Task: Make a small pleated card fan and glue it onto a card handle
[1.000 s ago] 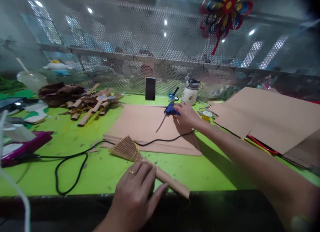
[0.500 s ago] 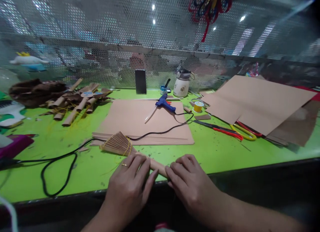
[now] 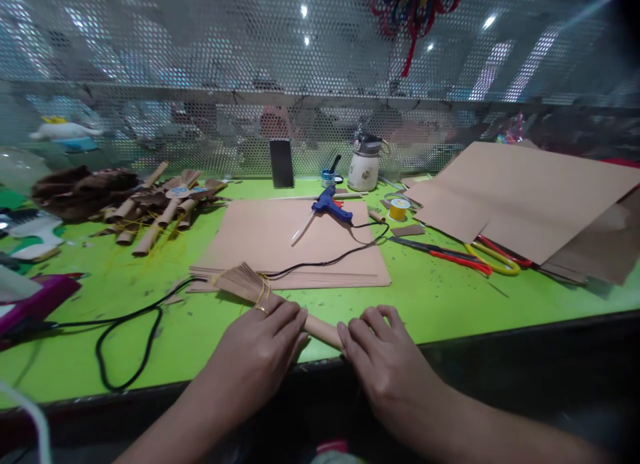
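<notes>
A brown paper piece (image 3: 324,331) has a rolled tube handle at its right and a pleated, fanned end tied with yellow string at its left. It lies slanted near the front edge of the green table (image 3: 220,344). My left hand (image 3: 267,341), with a ring on one finger, is closed over the tube just below the pleated part. The fingertips of my right hand (image 3: 377,347) grip the tube's right end. A short stretch of tube shows between the hands. Behind it, a blue glue gun (image 3: 330,205) rests on stacked brown paper (image 3: 255,234).
Similar paper pieces (image 3: 167,212) are heaped at the left, near a purple object (image 3: 43,304). A black cord (image 3: 125,315) loops across the table. Scissors (image 3: 450,256), yellow thread (image 3: 399,209) and large paper sheets (image 3: 520,191) lie right. A phone (image 3: 281,163) and bottle (image 3: 364,167) stand behind.
My left hand has shifted slightly up along the tube, its fingers drawn closer together. The tube and my right hand sit a little farther right, and the view has shifted slightly.
</notes>
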Demonstrator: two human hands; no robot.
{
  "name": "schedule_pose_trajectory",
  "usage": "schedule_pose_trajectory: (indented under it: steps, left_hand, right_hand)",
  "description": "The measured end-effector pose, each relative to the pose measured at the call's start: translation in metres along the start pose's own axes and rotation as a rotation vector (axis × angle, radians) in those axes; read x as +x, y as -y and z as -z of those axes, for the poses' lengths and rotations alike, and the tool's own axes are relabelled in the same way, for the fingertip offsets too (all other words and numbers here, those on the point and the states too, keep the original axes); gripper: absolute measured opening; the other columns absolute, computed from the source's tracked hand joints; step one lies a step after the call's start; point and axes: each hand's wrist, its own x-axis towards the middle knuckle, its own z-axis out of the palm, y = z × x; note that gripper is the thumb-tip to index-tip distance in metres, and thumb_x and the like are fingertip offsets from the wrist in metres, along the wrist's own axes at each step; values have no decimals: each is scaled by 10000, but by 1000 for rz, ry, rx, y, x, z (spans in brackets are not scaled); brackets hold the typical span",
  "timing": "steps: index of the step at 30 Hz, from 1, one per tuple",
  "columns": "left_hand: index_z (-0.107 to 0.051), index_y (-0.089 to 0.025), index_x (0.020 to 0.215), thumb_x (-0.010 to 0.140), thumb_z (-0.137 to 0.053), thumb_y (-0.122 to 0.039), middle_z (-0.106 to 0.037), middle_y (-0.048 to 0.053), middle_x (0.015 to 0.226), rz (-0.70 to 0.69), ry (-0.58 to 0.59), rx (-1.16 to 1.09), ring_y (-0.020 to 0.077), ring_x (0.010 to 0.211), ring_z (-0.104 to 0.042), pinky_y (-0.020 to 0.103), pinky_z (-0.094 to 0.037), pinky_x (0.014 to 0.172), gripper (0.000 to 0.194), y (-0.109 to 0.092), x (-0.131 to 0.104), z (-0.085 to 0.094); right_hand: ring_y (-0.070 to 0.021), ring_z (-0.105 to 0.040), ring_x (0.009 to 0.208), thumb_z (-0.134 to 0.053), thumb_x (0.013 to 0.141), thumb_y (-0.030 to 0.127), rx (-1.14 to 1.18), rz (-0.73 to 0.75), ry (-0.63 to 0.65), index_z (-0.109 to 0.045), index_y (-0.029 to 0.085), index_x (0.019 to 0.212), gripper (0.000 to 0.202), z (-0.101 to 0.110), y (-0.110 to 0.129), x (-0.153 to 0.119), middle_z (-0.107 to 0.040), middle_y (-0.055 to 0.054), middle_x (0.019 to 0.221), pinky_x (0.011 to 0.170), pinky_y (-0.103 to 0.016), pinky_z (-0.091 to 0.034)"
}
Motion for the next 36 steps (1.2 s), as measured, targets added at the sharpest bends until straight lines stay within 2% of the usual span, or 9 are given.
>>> schedule_pose_trajectory:
  steps: [9, 15, 18, 20, 22, 25, 30, 33, 36]
  left_hand:
    - [-679, -130, 1107, 1042, -502, -179, -712, 98, 993, 3, 47, -65, 239, 917, -637, 390, -571, 809, 195, 9, 4, -3]
    - [-661, -138, 1185, 1031, -525, -204, -702, 119, 1093, 34, 98, -78, 264, 1044, -637, 412, -576, 888, 216, 8, 0, -5]
    - [-673, -156, 1181, 1033, -519, -220, -709, 111, 1084, 42, 103, -85, 258, 1029, -643, 413, -580, 886, 223, 8, 0, -6]
    - [-678, -154, 1170, 1043, -505, -238, -718, 112, 1076, 38, 96, -85, 255, 1015, -649, 412, -585, 886, 230, 9, 0, -7]
    - [-670, -146, 1190, 1056, -492, -253, -727, 115, 1090, 30, 84, -76, 253, 1021, -654, 411, -585, 895, 247, 10, -1, -9]
    - [-653, -127, 1230, 1067, -477, -266, -740, 125, 1115, 7, 40, -37, 262, 1024, -661, 415, -581, 885, 277, 12, -2, -12]
    - [-663, -120, 1199, 1063, -483, -240, -753, 122, 1084, -20, -12, -24, 254, 977, -678, 409, -570, 883, 256, 12, -1, -14]
    - [-653, -104, 1203, 1053, -502, -218, -752, 129, 1080, -40, -18, -12, 258, 970, -677, 410, -567, 882, 241, 12, 1, -13]
    - [-650, -99, 1190, 1048, -507, -194, -749, 129, 1076, -48, -14, 10, 257, 976, -671, 406, -562, 892, 223, 11, 1, -13]
  right_hand:
    - [-277, -420, 812, -587, 841, 29, 22, -25, 104, -718, 14, 1082, 274, 2, -12, 2, -619, -131, 871, 701, -442, -345]
    - [-269, -421, 819, -538, 916, 32, 46, -53, 156, -714, 75, 998, 199, 2, -13, 2, -608, -120, 867, 710, -435, -351]
    - [-269, -450, 845, -504, 992, 81, 162, -114, 205, -715, 111, 1044, 220, 7, -19, 3, -621, -116, 899, 723, -422, -391]
    - [-265, -485, 887, -501, 1027, 124, 307, -166, 180, -706, 129, 1115, 223, 14, -28, 4, -636, -111, 933, 755, -414, -434]
    - [-260, -517, 928, -489, 1043, 135, 416, -195, 88, -690, 132, 1153, 230, 22, -39, 5, -650, -109, 959, 813, -428, -467]
    - [-270, -538, 979, -456, 1049, 123, 421, -160, 16, -679, 112, 1153, 246, 32, -46, 6, -670, -132, 1011, 878, -471, -475]
    - [-331, -539, 1064, -445, 1053, 128, 185, -36, 138, -639, 54, 1259, 293, 29, -23, -4, -697, -173, 1156, 909, -557, -420]
    - [-348, -525, 1142, -472, 1062, 163, 92, -42, 121, -571, 4, 1363, 355, 19, -7, -16, -693, -188, 1236, 979, -590, -355]
    - [-340, -513, 1169, -495, 1060, 175, 81, -60, 82, -560, -15, 1378, 376, 10, 0, -24, -694, -187, 1235, 1011, -571, -332]
